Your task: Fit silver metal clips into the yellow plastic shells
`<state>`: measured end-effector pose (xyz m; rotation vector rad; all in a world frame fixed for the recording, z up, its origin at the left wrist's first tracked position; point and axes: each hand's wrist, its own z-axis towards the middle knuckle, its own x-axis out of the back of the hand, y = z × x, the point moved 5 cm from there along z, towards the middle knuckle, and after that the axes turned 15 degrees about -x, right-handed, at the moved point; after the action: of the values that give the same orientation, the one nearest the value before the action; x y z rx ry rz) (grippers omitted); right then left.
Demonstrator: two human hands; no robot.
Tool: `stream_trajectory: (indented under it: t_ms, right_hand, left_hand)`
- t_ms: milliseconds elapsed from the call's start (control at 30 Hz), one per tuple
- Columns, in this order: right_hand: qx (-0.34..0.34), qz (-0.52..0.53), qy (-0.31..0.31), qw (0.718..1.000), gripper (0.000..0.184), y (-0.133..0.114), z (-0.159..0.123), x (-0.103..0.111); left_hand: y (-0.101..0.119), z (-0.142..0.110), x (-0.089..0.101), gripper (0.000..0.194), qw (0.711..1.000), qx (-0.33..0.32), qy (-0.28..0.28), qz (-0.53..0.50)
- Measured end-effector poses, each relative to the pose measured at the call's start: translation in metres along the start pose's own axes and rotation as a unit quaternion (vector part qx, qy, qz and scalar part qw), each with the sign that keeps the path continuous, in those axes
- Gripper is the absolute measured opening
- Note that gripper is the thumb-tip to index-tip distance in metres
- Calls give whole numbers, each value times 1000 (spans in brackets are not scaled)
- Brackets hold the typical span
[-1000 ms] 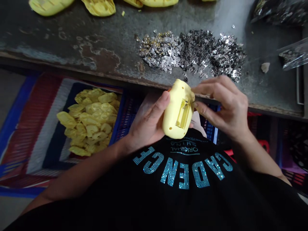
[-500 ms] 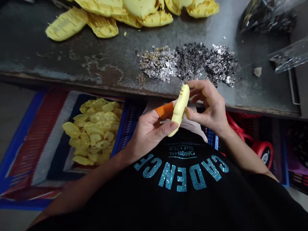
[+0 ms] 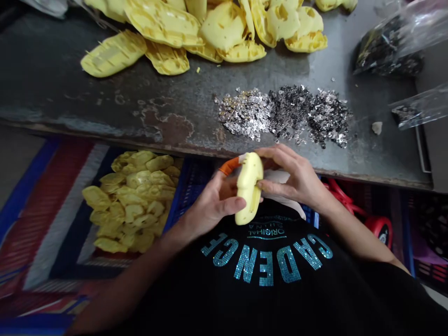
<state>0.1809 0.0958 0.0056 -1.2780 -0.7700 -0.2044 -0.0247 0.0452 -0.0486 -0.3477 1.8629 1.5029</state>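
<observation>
My left hand point(image 3: 219, 198) is closed around the side of a yellow plastic shell point(image 3: 248, 205), its thumb on the near face. An orange cover sits on one left finger. The shell is tilted, with its battery recess turned partly to the right. My right hand point(image 3: 290, 175) grips the shell's right side, thumb tip at the recess and fingers behind the upper end. Whether a small part is under that thumb cannot be seen. Just beyond the hands, small silvery metal contact pieces point(image 3: 245, 114) and darker metal pieces point(image 3: 290, 109) lie in adjoining heaps on the worn table point(image 3: 115, 107).
More yellow shells point(image 3: 168, 23) are piled along the far side of the table. Clear bags of metal parts point(image 3: 388, 51) stand at the right. Below left, a blue crate point(image 3: 175, 205) borders a heap of yellow pieces point(image 3: 136, 196). Something red point(image 3: 380, 228) shows below right.
The shell has turned from its recessed face to edge-on, then partly back, and sits lower. My right hand has closed in on it. The view has shifted to show more of the table.
</observation>
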Motion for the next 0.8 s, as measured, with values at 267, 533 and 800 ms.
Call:
stream_trajectory:
  t_ms: [267,533,800]
  right_hand:
    - [-19,-303,112,946,19,29,49,3]
    - [14,-329,88,940,20,26,18,-4]
    - [13,-290,129,948,17,33,-12,1]
  left_hand:
    - [24,-3,31,96,995,-29,97,16]
    - [20,-2,32,80,993,-40,112,24]
    - [17,0,19,79,993,-32,113,31]
